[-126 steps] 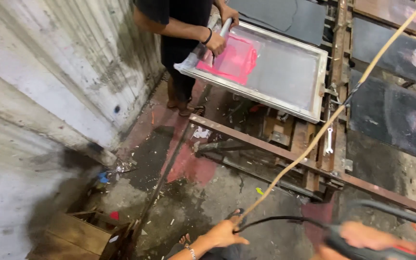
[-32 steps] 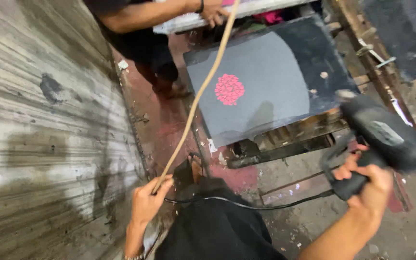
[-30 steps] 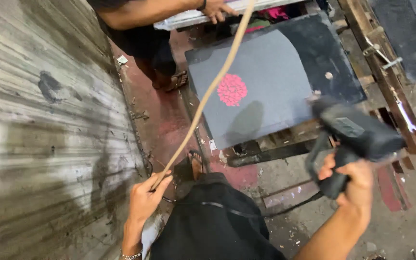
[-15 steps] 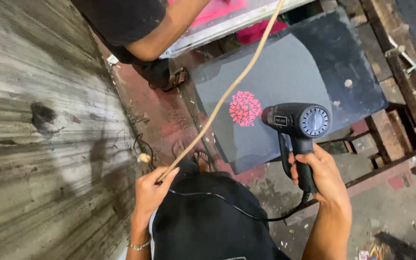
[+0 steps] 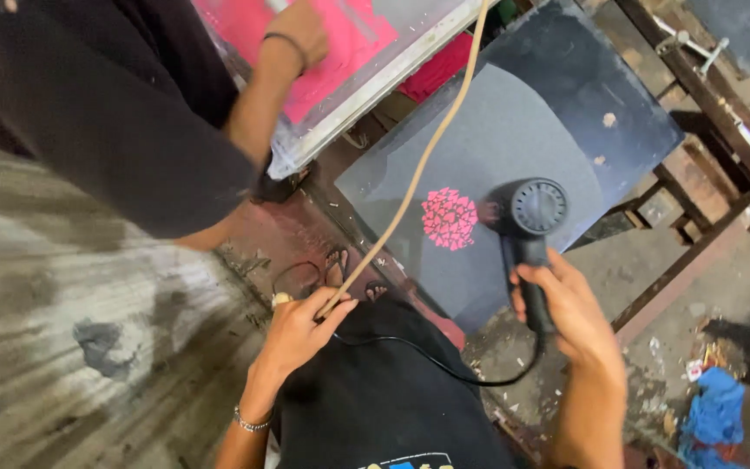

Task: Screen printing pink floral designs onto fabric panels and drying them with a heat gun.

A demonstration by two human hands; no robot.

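My right hand grips the handle of a black heat gun, whose nozzle points left at a pink print on a dark grey fabric stretched over a board. My left hand pinches the lower end of a long tan cord that runs up and right out of view. A black power cable loops from the heat gun across my black shirt.
Another person in black stands at upper left, a hand on a screen frame with pink ink. A corrugated metal shutter fills the left side. A rusty metal frame and blue rags lie to the right.
The view has swung closer over the printed fabric. My right hand brought the heat gun in from the right, down close to the pink print. My left hand has kept hold of the cord.
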